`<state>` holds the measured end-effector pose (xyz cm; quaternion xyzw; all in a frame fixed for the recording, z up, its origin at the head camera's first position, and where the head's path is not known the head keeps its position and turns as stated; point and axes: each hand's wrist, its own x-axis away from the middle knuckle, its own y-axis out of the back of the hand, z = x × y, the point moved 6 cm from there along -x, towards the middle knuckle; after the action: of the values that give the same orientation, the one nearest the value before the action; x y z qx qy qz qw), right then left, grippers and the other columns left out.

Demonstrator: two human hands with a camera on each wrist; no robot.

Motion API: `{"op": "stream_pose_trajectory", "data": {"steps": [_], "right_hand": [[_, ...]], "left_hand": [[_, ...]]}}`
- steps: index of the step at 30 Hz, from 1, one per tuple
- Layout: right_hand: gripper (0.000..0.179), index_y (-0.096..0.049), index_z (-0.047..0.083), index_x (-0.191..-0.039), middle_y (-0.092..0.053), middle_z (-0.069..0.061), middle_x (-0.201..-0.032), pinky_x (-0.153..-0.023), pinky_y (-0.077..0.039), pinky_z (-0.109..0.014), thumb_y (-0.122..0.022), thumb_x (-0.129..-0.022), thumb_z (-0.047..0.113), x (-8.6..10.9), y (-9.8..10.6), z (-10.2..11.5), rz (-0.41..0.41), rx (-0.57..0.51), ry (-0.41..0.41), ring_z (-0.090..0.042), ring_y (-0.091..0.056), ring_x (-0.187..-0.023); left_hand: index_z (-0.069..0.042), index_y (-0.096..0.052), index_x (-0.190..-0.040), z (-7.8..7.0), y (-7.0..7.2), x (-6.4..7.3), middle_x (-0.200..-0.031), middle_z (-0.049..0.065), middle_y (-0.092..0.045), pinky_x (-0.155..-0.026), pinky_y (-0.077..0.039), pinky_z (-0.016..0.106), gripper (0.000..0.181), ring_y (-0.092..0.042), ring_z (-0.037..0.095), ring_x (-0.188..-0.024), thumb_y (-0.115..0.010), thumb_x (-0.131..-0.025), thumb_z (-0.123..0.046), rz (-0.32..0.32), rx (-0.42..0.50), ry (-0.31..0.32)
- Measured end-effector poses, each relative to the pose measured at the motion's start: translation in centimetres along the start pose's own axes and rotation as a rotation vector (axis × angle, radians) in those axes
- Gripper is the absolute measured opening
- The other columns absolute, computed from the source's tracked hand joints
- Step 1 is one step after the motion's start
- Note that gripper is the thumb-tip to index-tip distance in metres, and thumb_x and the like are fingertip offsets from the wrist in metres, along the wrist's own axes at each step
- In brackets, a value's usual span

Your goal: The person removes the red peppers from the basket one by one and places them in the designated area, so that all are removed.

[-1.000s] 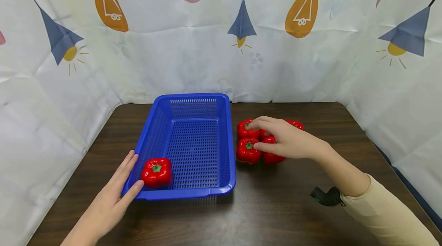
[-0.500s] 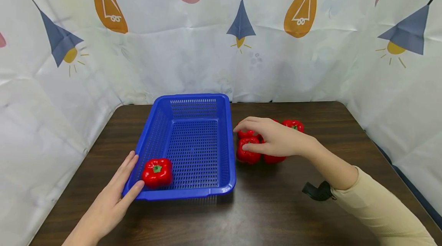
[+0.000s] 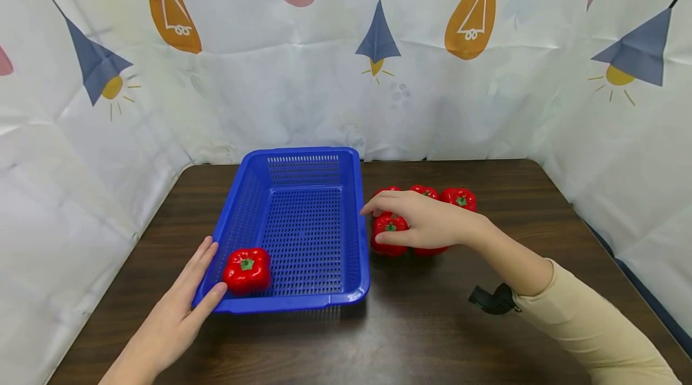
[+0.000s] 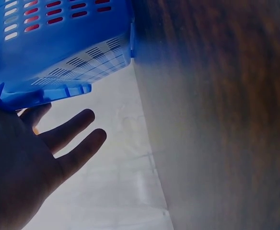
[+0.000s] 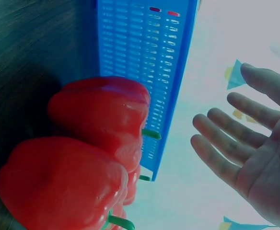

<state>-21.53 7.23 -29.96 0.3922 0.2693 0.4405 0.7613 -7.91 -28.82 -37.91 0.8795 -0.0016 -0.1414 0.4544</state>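
My left hand (image 3: 164,316) rests at the near-left corner of a blue plastic basket (image 3: 286,304), fingers straight and thumb at the rim. In the left wrist view its fingers (image 4: 75,155) stretch out below the basket's outer wall. A red bell pepper (image 3: 247,272) with a green stem sits in the basket's near-left corner. My right hand (image 3: 427,217) hovers over several red bell peppers (image 3: 396,224) on the right, partly hiding them. Seen from the right wrist, that hand is spread loosely, apart from the nearest pepper (image 5: 63,182), with nothing in its grasp.
A dark wood-grain table (image 3: 432,319) bears everything. White fabric (image 3: 303,97) printed with lamps and bulbs hangs behind and at both sides. The pepper group stands close against the basket's right wall; another pepper (image 3: 458,197) is at its far right. A dark strap piece (image 3: 493,300) juts from the right sleeve.
My right hand has moved left over the peppers toward the basket's right rim, then slightly down. The left hand, the basket and the pepper in it have stayed in place.
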Motion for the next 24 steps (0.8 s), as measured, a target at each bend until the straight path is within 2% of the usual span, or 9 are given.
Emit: {"op": "stream_pose_trajectory", "data": {"steps": [6, 10, 18, 21, 24], "right_hand": [[0.043, -0.059, 0.012, -0.14, -0.06, 0.003, -0.138, -0.105, -0.048, -0.043, -0.068, -0.101, 0.029, -0.3, -0.1, 0.3, 0.015, 0.001, 0.002, -0.013, -0.055, -0.127], [0.044, -0.057, 0.013, -0.141, -0.058, 0.006, -0.138, -0.102, -0.05, -0.039, -0.068, -0.101, 0.027, -1.1, -0.2, 0.9, 0.008, -0.001, 0.024, -0.015, -0.058, -0.124], [0.049, -0.054, 0.011, -0.143, -0.056, 0.001, -0.142, -0.093, -0.054, -0.031, -0.071, -0.099, 0.024, -4.1, -1.2, 1.9, -0.006, -0.022, 0.06, -0.011, -0.058, -0.122], [0.053, -0.051, 0.009, -0.146, -0.054, 0.0, -0.145, -0.095, -0.053, -0.026, -0.071, -0.099, 0.022, -5.3, -2.0, 2.3, 0.007, -0.044, 0.072, -0.01, -0.055, -0.126], [0.055, -0.049, 0.009, -0.148, -0.052, -0.001, -0.147, -0.097, -0.052, -0.026, -0.071, -0.099, 0.022, -6.3, -3.1, 2.6, 0.031, -0.046, 0.088, -0.009, -0.053, -0.129]], "left_hand": [[-0.021, -0.023, -0.166, -0.1, 0.0, 0.0, -0.171, 0.001, -0.014, -0.109, -0.008, 0.006, 0.072, -0.017, 0.025, -0.155, -0.061, -0.104, -0.023, -0.004, -0.004, -0.008], [-0.021, -0.022, -0.166, 0.0, 0.0, 0.0, -0.171, 0.0, -0.014, -0.11, -0.008, 0.006, 0.072, -0.017, 0.026, -0.155, -0.061, -0.105, -0.024, 0.001, -0.003, -0.001], [-0.023, -0.021, -0.166, 0.1, 0.0, 0.0, -0.171, -0.001, -0.012, -0.11, -0.007, 0.007, 0.073, -0.015, 0.023, -0.156, -0.06, -0.105, -0.024, 0.01, 0.007, 0.007], [-0.023, -0.021, -0.166, 0.1, 0.0, 0.0, -0.171, -0.001, -0.012, -0.11, -0.007, 0.007, 0.073, -0.016, 0.024, -0.156, -0.06, -0.105, -0.024, 0.01, 0.005, 0.006], [-0.023, -0.021, -0.166, 0.1, 0.0, 0.0, -0.171, 0.0, -0.013, -0.11, -0.007, 0.007, 0.073, -0.016, 0.025, -0.155, -0.06, -0.105, -0.024, 0.008, 0.001, 0.006]]}}
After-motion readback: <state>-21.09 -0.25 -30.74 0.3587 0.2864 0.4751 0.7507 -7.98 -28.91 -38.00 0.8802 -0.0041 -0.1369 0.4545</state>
